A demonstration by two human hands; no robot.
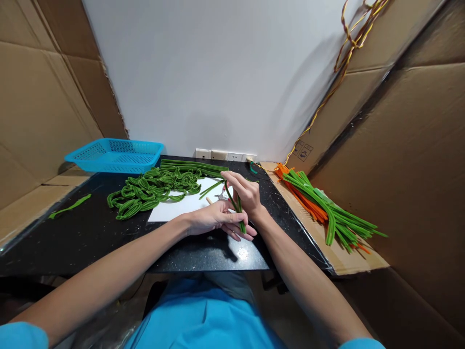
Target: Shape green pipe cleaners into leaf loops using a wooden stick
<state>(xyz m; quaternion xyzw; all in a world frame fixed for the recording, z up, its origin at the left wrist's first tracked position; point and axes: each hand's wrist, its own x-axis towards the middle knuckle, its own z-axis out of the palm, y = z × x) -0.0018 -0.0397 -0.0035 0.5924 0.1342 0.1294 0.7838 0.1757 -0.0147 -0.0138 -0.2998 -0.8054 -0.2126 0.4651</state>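
Note:
In front of me a dark green pipe cleaner [239,207] is bent into a narrow loop, its lower ends close together. My left hand [214,218] pinches it near the bottom between thumb and fingers. From the right, my right hand [249,195] closes around the upper part, fingertips at the top of the bend; its thumb is mostly hidden. Behind my hands, a white sheet [170,209] bears cut green stems [211,189] and a partly covered metal tool [221,195] with a bit of red. A heap of looped green pipe cleaners [145,191] lies to the left.
Straight green pipe cleaners [192,166] lie at the back of the black table [109,247]. A blue basket [116,165] stands back left. Light green stems [337,213] and orange stems [308,206] rest on cardboard at right. Sockets [220,155] and a twisted cable [323,104] are behind.

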